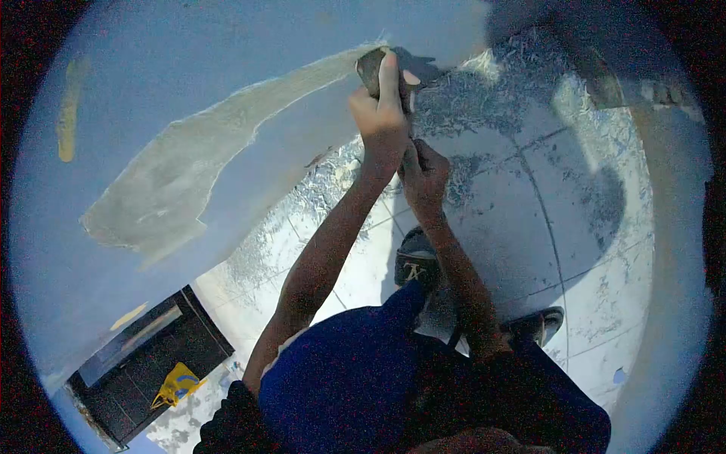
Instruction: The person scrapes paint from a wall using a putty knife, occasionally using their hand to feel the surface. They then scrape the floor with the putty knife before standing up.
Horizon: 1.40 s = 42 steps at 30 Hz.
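Observation:
In the head view my left hand point(380, 121) is closed on a dark, flat-bladed scraper point(370, 69), its fingers stretched along the blade. The blade lies against the blue painted wall point(287, 45), at the upper end of a long bare grey patch point(174, 166) with ragged paint edges. Just below, my right hand point(426, 174) is wrapped round the lower end of the same scraper; its handle is mostly hidden by the fingers.
Paint flakes point(522, 72) litter the pale tiled floor point(499, 166) along the wall. My sandalled foot point(417, 261) stands below my hands. At lower left, a yellow bag point(178, 384) lies by a dark doorway panel point(144, 378). Another wall point(673, 250) rises at right.

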Motion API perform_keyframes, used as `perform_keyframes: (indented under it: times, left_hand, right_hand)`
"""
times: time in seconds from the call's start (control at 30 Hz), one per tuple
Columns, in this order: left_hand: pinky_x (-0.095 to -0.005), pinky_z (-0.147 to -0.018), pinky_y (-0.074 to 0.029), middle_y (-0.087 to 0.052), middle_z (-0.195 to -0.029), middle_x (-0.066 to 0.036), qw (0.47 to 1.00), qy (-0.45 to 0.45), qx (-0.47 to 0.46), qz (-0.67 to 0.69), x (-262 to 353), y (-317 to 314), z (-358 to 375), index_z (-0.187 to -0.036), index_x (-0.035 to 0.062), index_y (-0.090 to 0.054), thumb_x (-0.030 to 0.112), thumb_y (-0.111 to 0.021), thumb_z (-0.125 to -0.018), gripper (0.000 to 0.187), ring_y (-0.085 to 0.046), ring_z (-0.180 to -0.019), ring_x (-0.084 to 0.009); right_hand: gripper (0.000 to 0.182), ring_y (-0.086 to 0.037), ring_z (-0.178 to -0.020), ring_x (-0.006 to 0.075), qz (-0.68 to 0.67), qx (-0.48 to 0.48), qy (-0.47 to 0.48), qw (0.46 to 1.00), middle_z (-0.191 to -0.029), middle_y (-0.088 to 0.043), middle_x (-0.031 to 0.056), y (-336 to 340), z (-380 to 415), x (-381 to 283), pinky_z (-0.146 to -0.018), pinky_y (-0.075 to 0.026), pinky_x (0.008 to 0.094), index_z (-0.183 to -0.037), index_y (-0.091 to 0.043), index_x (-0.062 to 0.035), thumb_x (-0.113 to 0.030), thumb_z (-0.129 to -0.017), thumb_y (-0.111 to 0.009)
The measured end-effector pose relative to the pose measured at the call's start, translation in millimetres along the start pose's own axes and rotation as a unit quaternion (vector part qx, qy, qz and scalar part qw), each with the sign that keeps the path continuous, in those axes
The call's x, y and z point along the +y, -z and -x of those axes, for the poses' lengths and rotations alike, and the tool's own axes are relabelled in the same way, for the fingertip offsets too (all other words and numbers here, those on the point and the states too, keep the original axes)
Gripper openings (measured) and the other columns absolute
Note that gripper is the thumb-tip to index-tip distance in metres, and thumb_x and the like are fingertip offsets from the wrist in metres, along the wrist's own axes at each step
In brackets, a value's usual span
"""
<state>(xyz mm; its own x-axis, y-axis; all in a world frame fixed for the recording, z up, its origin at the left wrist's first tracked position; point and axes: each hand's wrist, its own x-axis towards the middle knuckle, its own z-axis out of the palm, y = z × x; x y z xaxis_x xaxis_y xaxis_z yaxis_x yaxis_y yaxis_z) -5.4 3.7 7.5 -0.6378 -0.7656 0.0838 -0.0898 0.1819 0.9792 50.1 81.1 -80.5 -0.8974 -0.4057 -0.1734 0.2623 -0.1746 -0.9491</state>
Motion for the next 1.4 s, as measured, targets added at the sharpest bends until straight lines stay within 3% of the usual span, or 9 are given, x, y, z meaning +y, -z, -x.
perform_keyframes:
  times: [0.17,0.37,0.5,0.53,0.63,0.83,1.2,1.3,1.4]
  left_hand:
    - [-0.0223,-0.041,-0.032,-0.053,-0.053,0.000,0.997,0.073,-0.011,0.031,-5,-3,-9,-0.063,0.0033,-0.059,0.037,-0.054,-0.087,0.041,-0.043,-0.042,-0.0064]
    - [-0.0233,-0.041,-0.035,-0.056,-0.059,-0.002,0.992,0.123,-0.004,0.007,-14,11,0,-0.072,0.0020,-0.059,0.036,-0.056,-0.086,0.037,-0.046,-0.044,-0.0084]
    - [-0.0239,-0.043,-0.034,-0.053,-0.059,-0.001,0.973,-0.214,-0.058,-0.065,26,-23,-30,-0.075,0.0041,-0.060,0.034,-0.049,-0.090,0.035,-0.043,-0.044,-0.0094]
    - [-0.0236,-0.044,-0.035,-0.052,-0.058,0.000,0.991,-0.087,-0.103,0.003,51,-25,-29,-0.075,0.0051,-0.059,0.034,-0.046,-0.092,0.036,-0.044,-0.044,-0.0094]
    - [-0.0235,-0.043,-0.034,-0.052,-0.057,0.000,0.999,-0.001,-0.029,0.034,26,-24,-13,-0.072,0.0043,-0.058,0.034,-0.046,-0.091,0.038,-0.045,-0.044,-0.0091]
    - [-0.0238,-0.042,-0.034,-0.049,-0.050,0.000,0.993,0.117,-0.002,0.020,10,-3,9,-0.067,0.0041,-0.058,0.040,-0.049,-0.089,0.043,-0.043,-0.042,-0.0079]
    - [-0.0241,-0.046,-0.036,-0.054,-0.055,0.000,0.998,0.060,-0.021,0.014,10,-4,-3,-0.067,0.0035,-0.060,0.035,-0.051,-0.089,0.039,-0.047,-0.046,-0.0081]
    - [-0.0243,-0.046,-0.036,-0.054,-0.056,0.000,0.997,0.049,0.019,0.050,-4,0,1,-0.067,0.0034,-0.060,0.034,-0.051,-0.089,0.039,-0.047,-0.047,-0.0078]
    - [-0.0236,-0.046,-0.035,-0.054,-0.055,-0.001,0.998,0.050,0.005,0.025,-4,-4,-5,-0.064,0.0035,-0.059,0.036,-0.054,-0.088,0.041,-0.047,-0.048,-0.0078]
  right_hand:
    - [0.024,-0.043,-0.043,0.0149,0.075,0.001,0.026,0.997,-0.051,-0.050,0.0119,2,-12,0,-0.045,-0.034,0.0306,-0.071,-0.058,-0.0004,-0.020,-0.084,-0.057]
    - [0.032,-0.039,-0.046,0.0076,0.056,0.002,0.023,0.998,-0.050,-0.045,0.0026,-2,-3,20,-0.043,-0.030,0.0261,-0.066,-0.053,0.0001,-0.023,-0.088,-0.053]
    - [0.031,-0.040,-0.044,0.0125,0.073,0.076,0.105,0.989,-0.049,-0.048,0.0065,1,-40,-26,-0.045,-0.033,0.0311,-0.069,-0.058,0.0007,-0.026,-0.083,-0.059]
    - [0.032,-0.038,-0.044,0.0133,-0.108,0.039,0.060,0.992,-0.049,-0.046,0.0055,-1,-46,-40,-0.044,-0.032,0.0310,-0.066,-0.055,0.0007,-0.026,-0.083,-0.059]
    - [0.034,-0.037,-0.044,0.0118,0.060,0.062,0.030,0.996,-0.049,-0.046,0.0056,8,-25,-33,-0.044,-0.031,0.0303,-0.064,-0.053,0.0002,-0.027,-0.084,-0.059]
    - [0.037,-0.038,-0.046,0.0075,0.048,0.027,0.051,0.997,-0.049,-0.043,0.0013,5,-1,-6,-0.042,-0.030,0.0267,-0.062,-0.048,0.0001,-0.024,-0.090,-0.052]
    - [0.038,-0.037,-0.047,0.0061,0.007,0.036,0.060,0.997,-0.050,-0.043,0.0011,-2,-11,-12,-0.042,-0.029,0.0259,-0.060,-0.048,-0.0014,-0.026,-0.089,-0.053]
    - [0.027,-0.053,-0.046,0.0202,0.085,0.010,0.018,0.996,-0.055,-0.054,0.0109,1,-1,3,-0.046,-0.038,0.0314,-0.071,-0.057,-0.0009,-0.023,-0.086,-0.053]
    - [0.037,-0.038,-0.049,0.0054,0.050,0.060,0.123,0.989,-0.051,-0.042,-0.0011,0,-11,9,-0.042,-0.029,0.0245,-0.061,-0.048,-0.0026,-0.025,-0.090,-0.052]
